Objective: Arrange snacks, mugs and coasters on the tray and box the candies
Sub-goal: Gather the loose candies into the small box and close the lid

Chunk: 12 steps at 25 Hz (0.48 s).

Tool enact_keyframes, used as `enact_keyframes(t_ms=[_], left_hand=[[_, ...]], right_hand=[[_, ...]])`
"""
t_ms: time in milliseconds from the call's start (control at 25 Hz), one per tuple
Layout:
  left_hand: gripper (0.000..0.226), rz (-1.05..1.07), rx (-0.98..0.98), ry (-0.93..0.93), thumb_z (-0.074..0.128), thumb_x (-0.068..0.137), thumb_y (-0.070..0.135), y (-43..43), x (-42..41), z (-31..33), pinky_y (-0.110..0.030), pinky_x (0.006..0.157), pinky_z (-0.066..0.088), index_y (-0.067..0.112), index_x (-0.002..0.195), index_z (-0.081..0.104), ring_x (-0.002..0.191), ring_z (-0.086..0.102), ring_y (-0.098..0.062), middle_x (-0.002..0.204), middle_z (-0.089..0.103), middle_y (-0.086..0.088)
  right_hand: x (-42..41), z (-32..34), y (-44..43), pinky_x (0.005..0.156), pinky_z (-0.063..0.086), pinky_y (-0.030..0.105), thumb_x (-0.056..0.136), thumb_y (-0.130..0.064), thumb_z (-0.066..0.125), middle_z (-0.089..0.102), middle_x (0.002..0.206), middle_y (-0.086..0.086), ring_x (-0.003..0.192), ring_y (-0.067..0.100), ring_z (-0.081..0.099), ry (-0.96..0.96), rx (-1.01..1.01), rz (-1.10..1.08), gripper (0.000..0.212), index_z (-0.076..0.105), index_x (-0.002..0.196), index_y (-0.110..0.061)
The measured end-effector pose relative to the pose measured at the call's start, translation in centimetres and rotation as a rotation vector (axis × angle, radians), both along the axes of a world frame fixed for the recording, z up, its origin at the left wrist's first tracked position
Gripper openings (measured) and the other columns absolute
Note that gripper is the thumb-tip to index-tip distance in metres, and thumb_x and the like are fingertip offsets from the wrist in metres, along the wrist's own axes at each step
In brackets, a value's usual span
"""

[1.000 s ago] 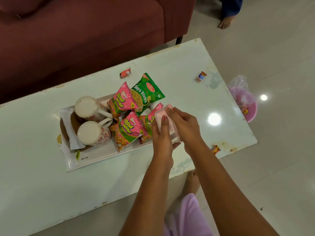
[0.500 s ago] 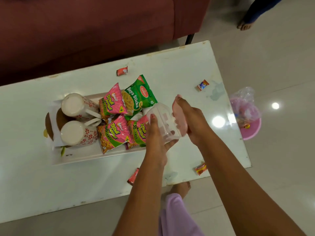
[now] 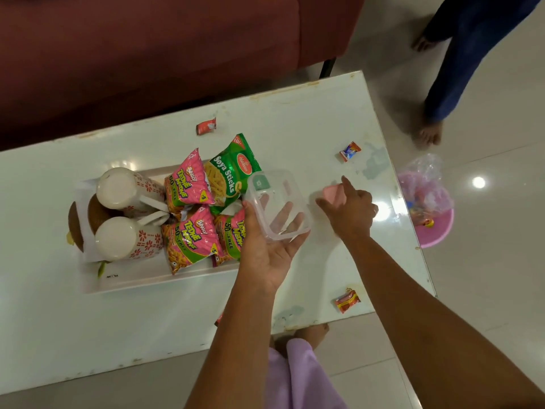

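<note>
My left hand (image 3: pixel 267 252) cradles an empty clear plastic box (image 3: pixel 278 203) from below, just right of the white tray (image 3: pixel 141 280). My right hand (image 3: pixel 349 209) presses the pink lid (image 3: pixel 333 193) down on the table beside the box. On the tray stand two white floral mugs (image 3: pixel 126 214), brown coasters (image 3: pixel 78 222) at its left end, pink snack packs (image 3: pixel 188 187) and a green Soya Sticks pack (image 3: pixel 233 169). Wrapped candies lie loose on the table: a red one (image 3: pixel 206 126), one at the right (image 3: pixel 349 151), one near the front edge (image 3: pixel 348 301).
The white table (image 3: pixel 59 335) stands before a maroon sofa (image 3: pixel 147 48). A pink basin (image 3: pixel 433 214) holding a plastic bag sits on the floor to the right. Another person's legs (image 3: pixel 451 69) stand at the upper right. My foot (image 3: pixel 312 332) shows under the table's front edge.
The lid has come off the box. My right hand carried it rightward down to the table, while my left hand turned the box open side up.
</note>
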<state>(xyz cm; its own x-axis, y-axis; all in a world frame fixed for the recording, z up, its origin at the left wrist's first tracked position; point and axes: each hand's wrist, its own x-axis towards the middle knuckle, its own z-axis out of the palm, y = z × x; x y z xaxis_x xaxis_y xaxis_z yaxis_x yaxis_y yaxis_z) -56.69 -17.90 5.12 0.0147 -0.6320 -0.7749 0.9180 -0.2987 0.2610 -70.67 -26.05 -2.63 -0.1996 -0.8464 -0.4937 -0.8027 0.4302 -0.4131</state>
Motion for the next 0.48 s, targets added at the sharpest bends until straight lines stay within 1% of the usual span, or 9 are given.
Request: enact_keyframes(t_ms=[80,200,240,280,320,360,400,440,480], left_hand=[[0.049,-0.011,-0.012,0.031,0.047,0.091,0.053,-0.3,-0.1,-0.6,-0.040,0.064,0.060,0.026,0.132,0.052,0.097,0.065,-0.033,0.125,0.062,-0.014],[0.045,-0.064,0.013,0.041,0.047,0.092,0.051,-0.8,-0.4,-1.4,-0.040,0.064,0.060,0.026,0.129,0.054,0.100,0.064,-0.033,0.127,0.062,-0.014],[0.046,-0.077,0.030,0.032,0.047,0.091,0.052,-0.9,-0.6,-1.6,-0.040,0.065,0.060,0.026,0.128,0.054,0.101,0.064,-0.033,0.127,0.062,-0.014],[0.046,-0.083,0.045,0.024,0.047,0.091,0.052,-0.9,-0.7,-1.8,-0.041,0.065,0.060,0.026,0.128,0.054,0.101,0.064,-0.033,0.127,0.062,-0.014],[0.046,-0.084,0.059,0.019,0.047,0.090,0.053,-1.0,-1.0,-1.9,-0.042,0.066,0.060,0.027,0.127,0.055,0.101,0.064,-0.033,0.127,0.062,-0.014],[0.046,-0.085,0.075,0.015,0.047,0.090,0.053,-1.1,-1.3,-2.0,-0.043,0.067,0.060,0.027,0.126,0.055,0.101,0.064,-0.033,0.126,0.063,-0.013],[0.045,-0.091,0.094,0.008,0.046,0.090,0.054,-1.3,-1.7,-2.1,-0.044,0.069,0.060,0.027,0.125,0.056,0.101,0.064,-0.033,0.124,0.063,-0.013],[0.045,-0.103,0.115,-0.002,0.045,0.090,0.055,-1.5,-2.0,-2.2,-0.044,0.070,0.060,0.027,0.123,0.057,0.101,0.064,-0.032,0.121,0.064,-0.012],[0.046,-0.126,0.136,-0.013,0.043,0.090,0.056,-1.7,-2.2,-2.3,-0.043,0.071,0.060,0.028,0.123,0.057,0.102,0.064,-0.030,0.118,0.065,-0.011]], right_hand=[[-0.2,-1.3,0.2,0.096,0.041,0.046,0.077,-0.053,0.066,0.041,0.134,0.016,0.121,0.040,0.040,0.128,-0.047,0.083,0.077,0.033,0.141,-0.030],[-0.2,-2.0,0.2,0.095,0.042,0.047,0.079,-0.052,0.063,0.036,0.139,0.016,0.124,0.039,0.036,0.221,-0.103,0.159,0.073,0.033,0.140,-0.027],[0.1,-1.7,0.2,0.098,0.040,0.047,0.081,-0.052,0.061,0.033,0.144,0.014,0.128,0.038,0.034,0.229,-0.103,0.139,0.071,0.033,0.141,-0.027],[0.4,-1.1,0.1,0.101,0.038,0.046,0.084,-0.051,0.058,0.032,0.146,0.013,0.130,0.036,0.032,0.182,-0.104,0.067,0.067,0.034,0.141,-0.026],[0.5,-0.2,0.0,0.101,0.038,0.044,0.087,-0.050,0.055,0.036,0.145,0.010,0.130,0.034,0.035,0.055,-0.102,-0.043,0.060,0.038,0.139,-0.025],[0.4,0.9,0.0,0.098,0.041,0.041,0.089,-0.051,0.051,0.046,0.139,0.006,0.126,0.029,0.043,-0.174,-0.090,-0.180,0.050,0.046,0.132,-0.026],[0.2,2.1,0.2,0.091,0.047,0.036,0.090,-0.052,0.048,0.056,0.129,0.000,0.118,0.023,0.053,-0.450,-0.049,-0.292,0.039,0.055,0.122,-0.031],[0.1,3.2,0.7,0.082,0.051,0.031,0.090,-0.052,0.047,0.063,0.118,-0.006,0.107,0.017,0.060,-0.675,0.019,-0.345,0.030,0.059,0.112,-0.035],[0.1,4.2,1.3,0.077,0.052,0.027,0.091,-0.050,0.046,0.065,0.111,-0.010,0.100,0.012,0.063,-0.767,0.073,-0.285,0.027,0.060,0.110,-0.037]])
